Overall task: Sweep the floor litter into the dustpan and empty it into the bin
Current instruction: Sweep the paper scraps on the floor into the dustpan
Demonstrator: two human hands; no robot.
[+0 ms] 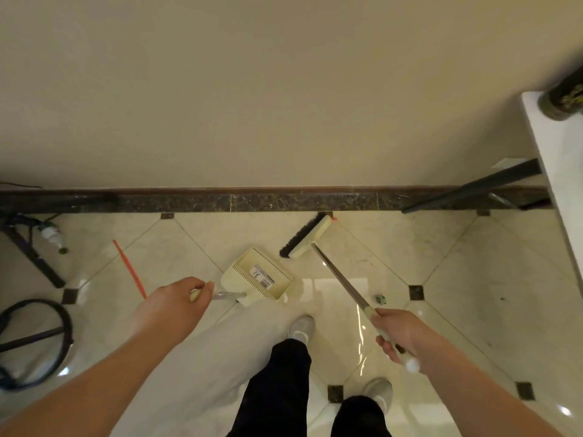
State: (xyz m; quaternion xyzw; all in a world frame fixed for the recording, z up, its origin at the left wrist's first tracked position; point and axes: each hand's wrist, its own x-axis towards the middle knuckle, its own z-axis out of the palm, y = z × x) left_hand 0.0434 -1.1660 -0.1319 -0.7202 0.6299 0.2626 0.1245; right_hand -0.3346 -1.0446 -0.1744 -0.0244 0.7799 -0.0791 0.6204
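Observation:
My left hand point(176, 299) grips the top of the long handle of a cream dustpan point(257, 274), whose pan stands on the tiled floor in front of my feet. My right hand point(399, 337) grips the cream end of a broom handle point(339, 277). The broom head point(307, 236), cream with black bristles, rests on the floor near the dark skirting, to the right of the pan. Litter lies about: an orange stick point(129, 268) left of the pan, a small orange bit point(333, 219) by the broom head, and a small green scrap point(380, 299) right of the broom handle. No bin is in view.
A plastic bottle point(53, 234) lies at the left by a dark stand leg point(31, 250). A coiled black hose point(34, 342) sits at the lower left. A white table point(561, 171) with a dark leg point(473, 187) stands at the right. The wall runs across ahead.

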